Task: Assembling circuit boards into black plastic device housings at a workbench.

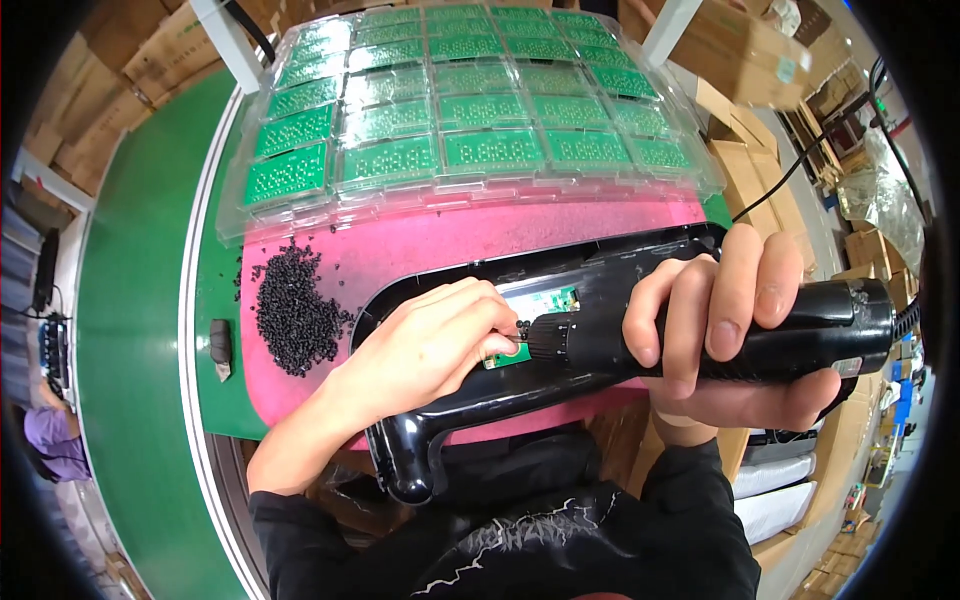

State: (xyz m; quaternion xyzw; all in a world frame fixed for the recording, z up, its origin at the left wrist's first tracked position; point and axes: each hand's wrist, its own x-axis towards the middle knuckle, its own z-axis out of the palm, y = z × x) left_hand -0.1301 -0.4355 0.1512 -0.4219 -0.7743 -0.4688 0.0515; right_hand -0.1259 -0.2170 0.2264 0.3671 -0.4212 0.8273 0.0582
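1 screwdriver [600, 340], right fingers [735, 305] gripping, overhangs housing [530, 392] edge; left fingers [492, 318] pinched near tip.

Electronics assembly workshop, black power screwdriver [598, 340], trayed circuit boards [490, 150], heaped black screws [297, 315], cardboard boxes [745, 50]

Pink mat [400, 240] on green bench [222, 275]: black bits [295, 315] heaped, casing [480, 400].

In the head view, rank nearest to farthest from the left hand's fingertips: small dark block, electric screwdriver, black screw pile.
1. Electric screwdriver: nose just right of the left hand.
2. Black screw pile: left, on the pink mat.
3. Small dark block: farther left, off the mat.
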